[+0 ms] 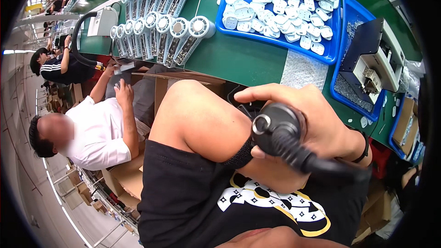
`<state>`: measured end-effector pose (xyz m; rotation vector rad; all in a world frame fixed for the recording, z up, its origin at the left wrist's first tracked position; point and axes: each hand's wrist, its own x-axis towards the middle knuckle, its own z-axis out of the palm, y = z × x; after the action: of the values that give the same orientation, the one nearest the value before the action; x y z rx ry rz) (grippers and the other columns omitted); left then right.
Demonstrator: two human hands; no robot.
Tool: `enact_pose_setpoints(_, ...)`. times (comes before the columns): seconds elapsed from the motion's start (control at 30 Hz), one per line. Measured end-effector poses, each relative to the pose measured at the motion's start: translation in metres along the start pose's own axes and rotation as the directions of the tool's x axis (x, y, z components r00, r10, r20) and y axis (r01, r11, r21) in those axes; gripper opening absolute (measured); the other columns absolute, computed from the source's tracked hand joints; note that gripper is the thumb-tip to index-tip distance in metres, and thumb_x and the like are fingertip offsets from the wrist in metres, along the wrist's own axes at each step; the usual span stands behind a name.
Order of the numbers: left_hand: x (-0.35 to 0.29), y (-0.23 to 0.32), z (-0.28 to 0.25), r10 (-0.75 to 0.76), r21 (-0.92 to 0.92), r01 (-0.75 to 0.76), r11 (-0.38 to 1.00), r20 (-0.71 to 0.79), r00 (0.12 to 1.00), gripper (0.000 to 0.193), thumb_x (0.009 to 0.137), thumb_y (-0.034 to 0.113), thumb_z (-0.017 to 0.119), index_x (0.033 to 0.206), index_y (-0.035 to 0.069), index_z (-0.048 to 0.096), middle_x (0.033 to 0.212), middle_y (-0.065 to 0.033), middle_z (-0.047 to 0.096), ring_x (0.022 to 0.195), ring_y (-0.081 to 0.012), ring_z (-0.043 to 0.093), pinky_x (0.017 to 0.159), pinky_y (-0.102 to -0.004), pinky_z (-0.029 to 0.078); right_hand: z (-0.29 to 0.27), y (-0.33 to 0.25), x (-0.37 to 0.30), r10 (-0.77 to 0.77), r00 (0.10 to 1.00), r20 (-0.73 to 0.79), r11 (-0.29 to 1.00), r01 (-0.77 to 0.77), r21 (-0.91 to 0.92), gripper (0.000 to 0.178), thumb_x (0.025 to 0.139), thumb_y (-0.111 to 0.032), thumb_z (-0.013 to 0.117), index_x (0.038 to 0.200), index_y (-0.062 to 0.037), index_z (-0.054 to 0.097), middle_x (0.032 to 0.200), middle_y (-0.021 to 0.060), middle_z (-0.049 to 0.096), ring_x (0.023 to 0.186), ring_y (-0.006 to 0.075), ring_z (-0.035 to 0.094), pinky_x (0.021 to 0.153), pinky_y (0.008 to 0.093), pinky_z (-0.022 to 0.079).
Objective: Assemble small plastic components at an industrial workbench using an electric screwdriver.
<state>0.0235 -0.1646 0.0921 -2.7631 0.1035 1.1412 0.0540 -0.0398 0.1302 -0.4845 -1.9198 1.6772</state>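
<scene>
My right hand (317,115) is wrapped round a black corded electric screwdriver (279,128), seen from its rear end in front of my chest. Its thick black cord (317,163) runs off to the lower right, partly blurred. One finger of this hand stretches to the left along the far side. My left arm is bent across my body, with a black band (239,155) on its wrist. Beneath the screwdriver, close to my black shirt, lies my left hand (280,174); its fingers and anything in them are hidden.
On the green table (243,66) stand two rows of light blue round-topped devices (179,28). A blue tray (275,41) holds many white plastic plates (280,7). Right of it, a screw feeder (374,59) sits in another blue tray (339,71). A co-worker in white (98,128) sits left, near cardboard boxes (126,177).
</scene>
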Motion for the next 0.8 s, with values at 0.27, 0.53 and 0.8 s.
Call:
enact_pose_setpoints(0.27,-0.009,-0.014,0.008,0.036,-0.174,-0.062,0.983,-0.149,0.988,0.031,0.098,0.03,0.053,0.107,0.002,0.064,0.093,-0.0108,0.067,0.091,-0.0255,0.067,0.084,-0.041,0.052,-0.007,-0.004,-0.03,0.132,0.983,-0.125,0.985,-0.116,0.126,0.071,0.07,-0.012,0.083,0.135,0.0003,0.056,0.092,0.0114,0.074,0.081,0.0221,0.073,0.077,0.0299,0.055)
enact_pose_setpoints(0.53,0.0,-0.037,0.012,0.176,-0.258,-0.275,0.926,-0.348,0.921,0.023,0.096,0.022,0.057,0.105,0.004,0.066,0.089,-0.0067,0.066,0.087,-0.0212,0.066,0.08,-0.0365,0.052,-0.023,0.011,-0.046,0.103,0.991,-0.09,0.994,-0.1,0.033,0.073,0.07,-0.006,0.083,0.137,-0.0027,0.055,0.093,0.0101,0.075,0.079,0.0184,0.072,0.075,0.0275,0.055)
enact_pose_setpoints(0.8,0.009,-0.079,0.031,0.257,-0.364,-0.482,0.797,-0.518,0.816,0.016,0.093,0.015,0.062,0.104,0.005,0.068,0.085,-0.0027,0.065,0.083,-0.017,0.066,0.076,-0.032,0.052,-0.022,0.023,-0.131,0.049,0.792,-0.609,0.999,-0.024,0.049,0.064,0.076,-0.008,0.085,0.132,-0.0063,0.053,0.093,0.0128,0.072,0.07,0.0152,0.066,0.065,0.0239,0.053)
